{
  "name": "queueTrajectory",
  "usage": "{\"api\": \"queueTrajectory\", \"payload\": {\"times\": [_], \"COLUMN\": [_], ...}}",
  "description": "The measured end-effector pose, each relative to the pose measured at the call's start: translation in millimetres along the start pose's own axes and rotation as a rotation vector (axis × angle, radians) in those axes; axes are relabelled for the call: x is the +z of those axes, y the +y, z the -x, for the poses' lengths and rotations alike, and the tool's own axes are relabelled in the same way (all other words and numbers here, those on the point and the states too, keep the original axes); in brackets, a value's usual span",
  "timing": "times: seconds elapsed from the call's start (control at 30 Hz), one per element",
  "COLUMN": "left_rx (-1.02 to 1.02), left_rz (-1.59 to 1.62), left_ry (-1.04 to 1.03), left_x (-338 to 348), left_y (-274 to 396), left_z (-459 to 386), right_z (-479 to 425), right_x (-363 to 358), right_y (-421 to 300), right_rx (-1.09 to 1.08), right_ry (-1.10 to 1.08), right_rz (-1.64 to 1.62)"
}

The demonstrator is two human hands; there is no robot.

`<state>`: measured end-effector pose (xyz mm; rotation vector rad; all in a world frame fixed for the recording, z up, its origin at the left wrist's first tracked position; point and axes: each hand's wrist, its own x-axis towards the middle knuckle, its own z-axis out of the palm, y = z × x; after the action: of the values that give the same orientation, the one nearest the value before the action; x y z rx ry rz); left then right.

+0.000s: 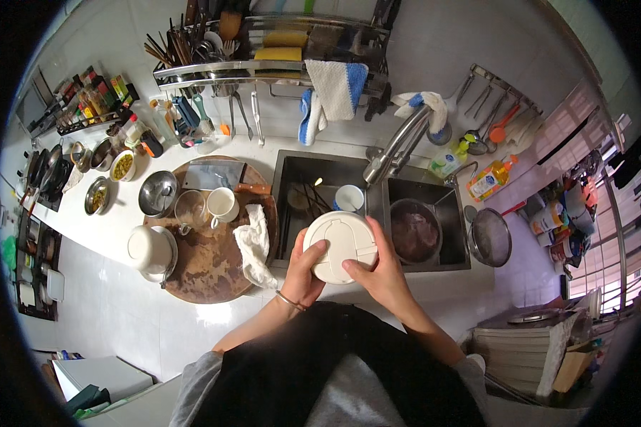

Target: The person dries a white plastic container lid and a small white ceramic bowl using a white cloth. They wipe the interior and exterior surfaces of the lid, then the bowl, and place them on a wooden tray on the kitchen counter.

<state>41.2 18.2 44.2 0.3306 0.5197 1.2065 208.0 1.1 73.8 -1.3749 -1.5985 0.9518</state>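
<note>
A round cream-coloured lid (339, 243) with a moulded flap is held up in front of the sink's near edge. My left hand (305, 267) grips its left side, the thumb lying on top. On the opposite side my right hand (380, 267) holds it, thumb pressed near the lower rim. Whatever is beneath the lid is hidden. Behind it, the left sink basin (288, 171) holds a white and blue cup (349, 198) and several chopsticks (311, 198). In the right basin stands a pot (415, 256) with reddish meat in liquid.
A round wooden board (208, 272) bears a cleaver (213, 175), a white mug (223, 205), a glass cup (190, 208) and a white cloth (253, 240). At its left stands a cream container (148, 250). The faucet (395, 147) arches over the sink; a strainer (490, 237) lies right.
</note>
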Motion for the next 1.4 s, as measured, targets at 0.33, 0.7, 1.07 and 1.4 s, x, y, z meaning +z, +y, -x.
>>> {"api": "queueTrajectory", "payload": {"times": [0.33, 0.7, 1.07, 1.4], "left_rx": [-0.214, -0.078, -0.069, -0.130], "left_rz": [-0.012, -0.212, -0.164, 0.142], "left_ry": [-0.058, -0.058, -0.153, -0.100], "left_x": [-16, -19, -27, -39], "left_y": [0, 4, 7, 9], "left_z": [-9, 0, -1, -3], "right_z": [-6, 1, 4, 1], "right_x": [6, 6, 7, 7], "right_y": [38, 24, 18, 27], "right_rx": [0.206, 0.154, 0.060, 0.077], "right_ry": [0.008, -0.070, -0.088, -0.175], "right_rz": [-0.410, -0.142, -0.048, -0.160]}}
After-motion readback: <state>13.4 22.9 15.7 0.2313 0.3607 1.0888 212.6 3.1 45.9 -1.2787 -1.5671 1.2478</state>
